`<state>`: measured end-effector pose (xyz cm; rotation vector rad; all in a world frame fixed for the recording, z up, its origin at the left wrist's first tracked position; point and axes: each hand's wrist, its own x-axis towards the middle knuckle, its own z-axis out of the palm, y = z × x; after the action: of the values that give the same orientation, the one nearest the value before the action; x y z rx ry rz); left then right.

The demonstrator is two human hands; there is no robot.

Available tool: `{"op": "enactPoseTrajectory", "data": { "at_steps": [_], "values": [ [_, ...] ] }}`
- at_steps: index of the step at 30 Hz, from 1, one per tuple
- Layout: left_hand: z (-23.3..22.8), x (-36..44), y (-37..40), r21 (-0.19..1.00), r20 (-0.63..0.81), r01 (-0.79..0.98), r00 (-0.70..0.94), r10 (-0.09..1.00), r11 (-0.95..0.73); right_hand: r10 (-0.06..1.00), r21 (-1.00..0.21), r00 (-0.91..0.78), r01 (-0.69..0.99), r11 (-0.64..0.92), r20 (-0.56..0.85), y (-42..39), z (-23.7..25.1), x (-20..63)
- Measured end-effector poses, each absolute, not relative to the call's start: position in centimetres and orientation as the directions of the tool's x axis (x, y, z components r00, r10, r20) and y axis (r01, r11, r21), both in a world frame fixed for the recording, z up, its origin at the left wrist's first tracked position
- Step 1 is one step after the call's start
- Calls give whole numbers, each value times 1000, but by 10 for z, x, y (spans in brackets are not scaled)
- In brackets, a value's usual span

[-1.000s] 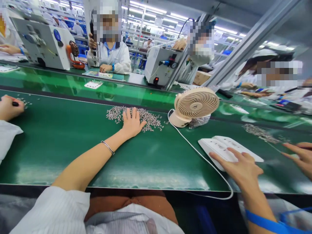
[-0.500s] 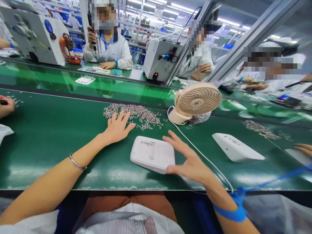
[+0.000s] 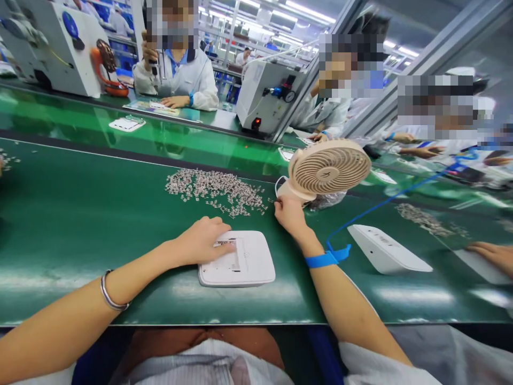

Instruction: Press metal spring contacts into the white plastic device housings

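White plastic is front and centre: a flat white housing (image 3: 240, 260) lies on the green conveyor belt (image 3: 80, 224) right at the near edge, directly ahead of the person. Left hand (image 3: 202, 241) is down on its upper left corner, palm low, fingers laid together across a recessed panel, and to my eye that's a steadying press to stop the piece sliding on the slick belt. Right hand (image 3: 289, 213) is out past the housing's far right corner, fingers drawn together at the fringe of the scatter of small metal parts (image 3: 216, 191); it looks like a pinch on 1 piece, though the part itself is too small to make out. A blue wrist strap (image 3: 324, 259) rings that wrist, its cord running off to the right. Just beyond the right hand sits a beige desk fan (image 3: 326, 170), tilted up toward the worker. A second white housing (image 3: 387, 250) waits on the belt to the right, well apart, with another person's hand (image 3: 492, 253) near it at the frame edge.
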<state>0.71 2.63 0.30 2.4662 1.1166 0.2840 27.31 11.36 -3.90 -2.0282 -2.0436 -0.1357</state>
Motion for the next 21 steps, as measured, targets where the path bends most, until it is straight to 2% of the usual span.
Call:
{"op": "enactPoseTrajectory", "data": {
  "at_steps": [5, 9, 11, 13, 15, 18, 21],
  "values": [
    [2, 8, 25, 519, -8, 643, 662, 749, -563, 975, -35, 12, 999, -4, 222, 111, -39, 276],
    [1, 7, 27, 624, -59, 662, 569, 820, -414, 980, -8, 19, 1000, -18, 198, 107, -36, 276],
    [1, 7, 27, 635, -24, 659, 537, 843, -402, 982, -5, 26, 1000, -25, 186, 104, -36, 277],
    [-1, 8, 26, 610, 67, 617, 585, 808, -497, 984, -9, 32, 999, -31, 173, 102, -35, 278],
    [-4, 8, 23, 574, 115, 552, 677, 727, -605, 986, -22, 28, 999, -24, 164, 101, -34, 279],
    [-9, 10, 19, 522, 115, 473, 785, 608, -710, 988, -69, -11, 997, 22, 153, 100, -30, 279],
    [-8, 10, 15, 480, 101, 454, 821, 562, -751, 989, -148, -64, 985, 84, 137, 97, -23, 280]
  ]
}}
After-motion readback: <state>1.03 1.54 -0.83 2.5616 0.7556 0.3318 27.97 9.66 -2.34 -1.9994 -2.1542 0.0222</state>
